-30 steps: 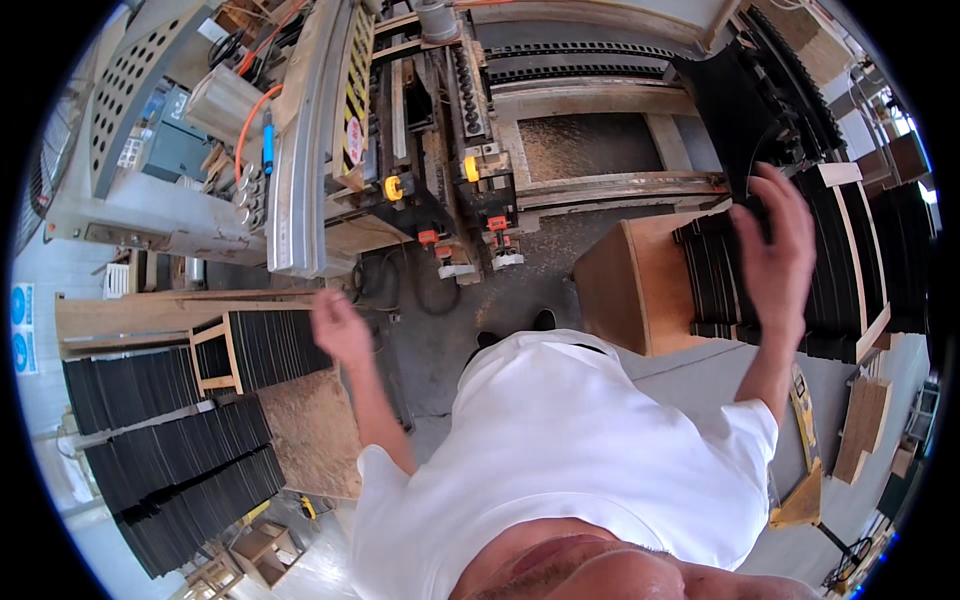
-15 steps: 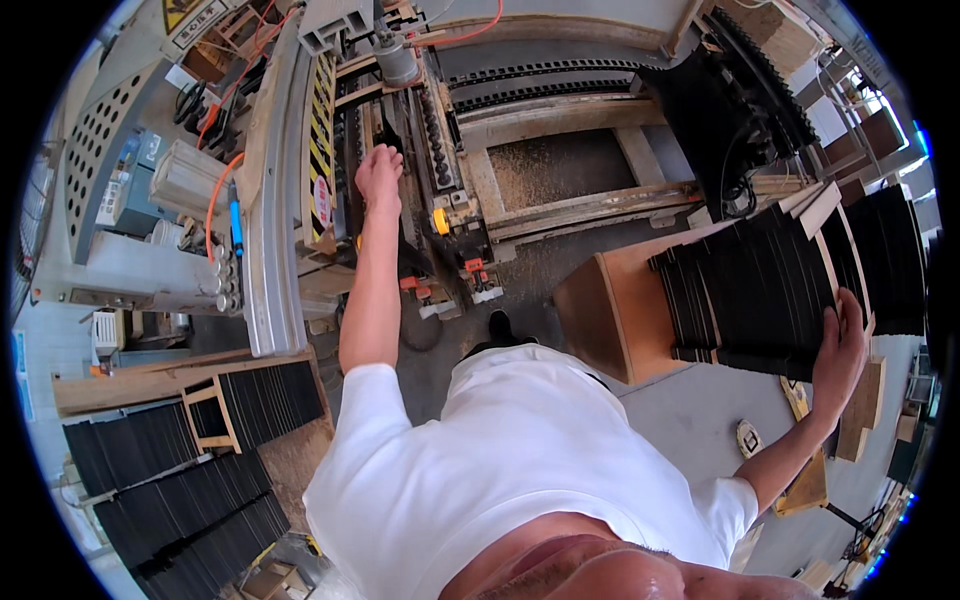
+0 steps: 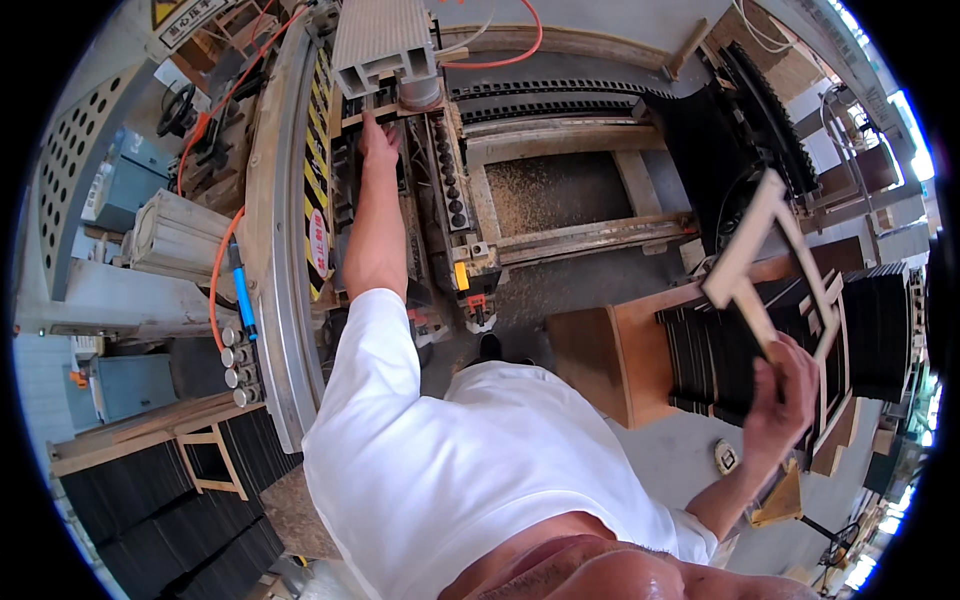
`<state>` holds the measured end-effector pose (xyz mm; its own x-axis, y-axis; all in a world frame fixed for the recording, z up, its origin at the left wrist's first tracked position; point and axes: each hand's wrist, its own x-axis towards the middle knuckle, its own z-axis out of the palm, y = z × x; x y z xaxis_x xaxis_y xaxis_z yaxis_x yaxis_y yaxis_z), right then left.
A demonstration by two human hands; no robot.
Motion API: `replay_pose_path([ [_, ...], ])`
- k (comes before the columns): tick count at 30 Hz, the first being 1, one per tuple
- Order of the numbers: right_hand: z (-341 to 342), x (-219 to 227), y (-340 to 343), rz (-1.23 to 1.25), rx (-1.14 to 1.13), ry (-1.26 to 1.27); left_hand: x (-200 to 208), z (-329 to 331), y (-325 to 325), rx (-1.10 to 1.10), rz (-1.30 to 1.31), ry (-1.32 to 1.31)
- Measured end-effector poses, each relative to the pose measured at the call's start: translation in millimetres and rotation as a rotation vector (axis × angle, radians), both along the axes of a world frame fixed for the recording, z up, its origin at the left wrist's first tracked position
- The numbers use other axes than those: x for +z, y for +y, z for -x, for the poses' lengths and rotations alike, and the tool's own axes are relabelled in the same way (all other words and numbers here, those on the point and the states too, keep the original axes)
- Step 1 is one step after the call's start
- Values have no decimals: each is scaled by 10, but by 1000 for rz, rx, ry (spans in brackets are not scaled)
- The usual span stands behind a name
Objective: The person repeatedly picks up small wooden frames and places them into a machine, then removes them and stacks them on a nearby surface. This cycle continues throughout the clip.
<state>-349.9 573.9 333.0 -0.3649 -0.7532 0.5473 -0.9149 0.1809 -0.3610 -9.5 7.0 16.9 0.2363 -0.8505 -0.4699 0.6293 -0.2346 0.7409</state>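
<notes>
My right hand [image 3: 782, 395] is closed around one bar of a small, pale wooden frame [image 3: 752, 300]. This open frame is raised and tilted above a stack of black-edged frames [image 3: 715, 355] on the right. Far forward at the machine, my left arm is stretched out. My left hand [image 3: 379, 140] is closed at a pale wooden strip [image 3: 408, 112] that lies crosswise in the machine bed, beneath a metal cylinder [image 3: 418, 92]. Its fingertips are partly hidden there.
A grey aluminium beam [image 3: 382, 45] hangs over the machine bed. The striped guard rail [image 3: 318, 190] runs left of my arm. A brown wooden box [image 3: 590, 365] stands by the right stack; more black stacked frames [image 3: 130, 480] are at lower left. Sawdust [image 3: 550, 190] lies beyond.
My right hand has lifted a wooden frame off the right stack and brought it inward. My left hand has reached farther forward to the wooden strip. The view has shifted slightly.
</notes>
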Motion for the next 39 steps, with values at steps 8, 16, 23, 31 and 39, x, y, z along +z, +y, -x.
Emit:
replay_pose_path([
  [8,-654,-516,-1203,-67,466,-8,-136,38,47,108,50,88],
  [16,-1032,-1418,-2557,-30,851,32,-68,120,1897,16,31,51],
  [23,-1630,-2185,-3331,-87,1074,56,126,84,2866,-124,268,229],
  [31,-1759,-2289,-3473,-230,1185,53,-54,206,2851,15,321,307],
  [39,-1956,-2498,-4120,-197,1166,10,122,202,3734,81,300,193],
])
